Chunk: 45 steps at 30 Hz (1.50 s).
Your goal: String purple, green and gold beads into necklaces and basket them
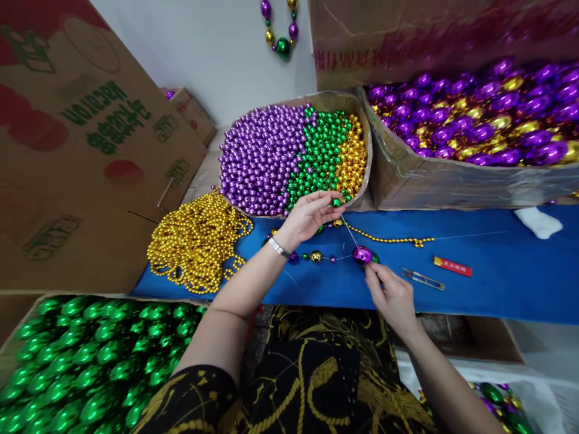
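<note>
Nearest: black garment with gold print [316, 386] across the lap, both bare forearms reaching out over it. Near left, an open carton heaped with green oval beads [90, 361].

Left hand [312, 214]: reached far, at the near rim of the box of small beads [335, 99], which is sorted purple, green and gold from left to right. Thumb and forefinger are pinched on a small green bead [336, 203], and the other fingers are loosely curled. White wristband [277, 247] on that wrist.

Right hand [391, 295]: nearer and to the right, over the blue table cover [497, 277]. Thumb and forefinger are closed on the near edge of a purple oval bead [362, 254]. The bead sits just beyond the fingertips, touching them, with a green bead tucked against its right side. The remaining fingers are folded under.

Thread [348, 232]: a thin line running taut from the left fingertips down to the purple oval bead. A second length runs left from that bead along the cloth, carrying a gold bead [315, 256] and a few others, spaced apart.

Around: a pile of gold bead strands [196, 241] left of the hands. A thin gold chain [389, 240] lies just far of the right hand. Snips [423, 278] and a red lighter [452, 266] are to its right, near but not touched. White cloth [538, 222] farther right. Far right, a large carton [452, 181] of purple and gold ovals.
</note>
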{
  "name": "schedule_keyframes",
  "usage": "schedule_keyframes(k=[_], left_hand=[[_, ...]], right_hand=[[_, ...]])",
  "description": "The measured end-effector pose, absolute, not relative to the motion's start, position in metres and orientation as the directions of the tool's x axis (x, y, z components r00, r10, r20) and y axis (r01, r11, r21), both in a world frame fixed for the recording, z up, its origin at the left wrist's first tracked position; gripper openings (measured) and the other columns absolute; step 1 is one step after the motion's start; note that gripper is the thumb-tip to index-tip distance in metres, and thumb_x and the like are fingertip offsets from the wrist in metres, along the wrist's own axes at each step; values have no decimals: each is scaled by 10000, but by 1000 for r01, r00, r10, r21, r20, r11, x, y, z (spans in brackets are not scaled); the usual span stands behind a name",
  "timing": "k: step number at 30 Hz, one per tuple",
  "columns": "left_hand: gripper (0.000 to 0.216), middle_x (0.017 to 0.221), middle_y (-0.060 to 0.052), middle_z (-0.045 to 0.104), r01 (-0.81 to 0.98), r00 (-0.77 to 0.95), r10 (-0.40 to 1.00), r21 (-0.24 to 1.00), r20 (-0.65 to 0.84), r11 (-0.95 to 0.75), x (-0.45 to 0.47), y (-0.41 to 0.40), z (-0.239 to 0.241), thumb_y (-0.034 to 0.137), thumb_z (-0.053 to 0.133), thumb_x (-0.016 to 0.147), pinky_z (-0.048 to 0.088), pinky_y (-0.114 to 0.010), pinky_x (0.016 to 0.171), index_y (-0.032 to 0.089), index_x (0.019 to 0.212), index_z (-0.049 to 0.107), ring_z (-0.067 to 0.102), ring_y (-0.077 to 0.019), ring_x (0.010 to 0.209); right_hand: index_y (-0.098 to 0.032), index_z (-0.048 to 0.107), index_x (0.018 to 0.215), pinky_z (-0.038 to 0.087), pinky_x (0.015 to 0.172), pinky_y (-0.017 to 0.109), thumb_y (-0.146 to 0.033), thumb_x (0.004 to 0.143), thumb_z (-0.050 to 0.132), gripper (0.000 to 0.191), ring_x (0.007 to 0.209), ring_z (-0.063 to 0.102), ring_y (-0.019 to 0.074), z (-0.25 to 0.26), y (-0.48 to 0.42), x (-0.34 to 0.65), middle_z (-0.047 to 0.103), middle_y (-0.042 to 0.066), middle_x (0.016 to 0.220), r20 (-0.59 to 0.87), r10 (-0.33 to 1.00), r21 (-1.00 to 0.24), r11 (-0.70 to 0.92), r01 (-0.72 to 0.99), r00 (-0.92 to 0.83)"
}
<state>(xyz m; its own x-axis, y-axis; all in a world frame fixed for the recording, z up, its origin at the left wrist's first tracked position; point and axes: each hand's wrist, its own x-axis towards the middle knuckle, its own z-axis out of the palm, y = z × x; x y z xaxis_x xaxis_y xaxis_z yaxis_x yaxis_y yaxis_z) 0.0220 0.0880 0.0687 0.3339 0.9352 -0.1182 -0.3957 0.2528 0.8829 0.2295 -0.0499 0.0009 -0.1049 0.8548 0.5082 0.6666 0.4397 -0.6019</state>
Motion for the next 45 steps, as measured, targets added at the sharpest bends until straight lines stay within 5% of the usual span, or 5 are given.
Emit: schedule_keyframes(k=[13, 27, 33, 39, 45], left_hand=[[261, 870, -43, 711, -418, 313, 945, 879, -96, 228, 20, 66, 59, 305, 803, 759, 586, -278, 747, 148, 944, 708, 720, -153, 794], [240, 1022, -72, 732, -189, 381, 874, 951, 301, -246, 71, 100, 111, 355, 643, 890, 546, -277, 840, 176, 1042, 694, 684, -144, 950], [146, 868, -66, 715, 197, 478, 682, 689, 553, -697, 161, 203, 143, 152, 594, 839, 501, -314, 777, 135, 941, 697, 649, -155, 789], [216, 893, -60, 702, 286, 835, 385, 288, 392, -914, 243, 247, 145, 72, 591, 777, 434, -372, 855, 203, 858, 741, 601, -211, 871], [373, 855, -98, 680, 354, 906, 372, 122, 200, -927, 276, 250, 138, -50, 564, 712, 421, -388, 768, 222, 876, 759, 574, -264, 887]], right_hand=[[-191, 664, 989, 537, 673, 229, -169, 948, 526, 146, 687, 705, 149, 0, -50, 226, 740, 46, 832, 557, 818, -558, 494, 666, -140], [-201, 638, 970, 551, 618, 206, -218, 975, 497, 142, 605, 698, 120, -11, -46, 240, 721, 6, 774, 437, 899, -755, 355, 551, 18], [-208, 644, 948, 555, 604, 203, -230, 980, 482, 167, 604, 690, 124, -14, -44, 253, 712, 4, 747, 400, 913, -810, 314, 495, 76], [-206, 638, 935, 545, 607, 189, -217, 986, 465, 181, 612, 675, 115, -18, -40, 262, 692, -4, 726, 388, 917, -825, 304, 475, 87], [-207, 635, 926, 542, 616, 195, -227, 994, 455, 193, 629, 679, 120, -20, -35, 271, 686, -3, 730, 362, 927, -837, 275, 473, 101]])
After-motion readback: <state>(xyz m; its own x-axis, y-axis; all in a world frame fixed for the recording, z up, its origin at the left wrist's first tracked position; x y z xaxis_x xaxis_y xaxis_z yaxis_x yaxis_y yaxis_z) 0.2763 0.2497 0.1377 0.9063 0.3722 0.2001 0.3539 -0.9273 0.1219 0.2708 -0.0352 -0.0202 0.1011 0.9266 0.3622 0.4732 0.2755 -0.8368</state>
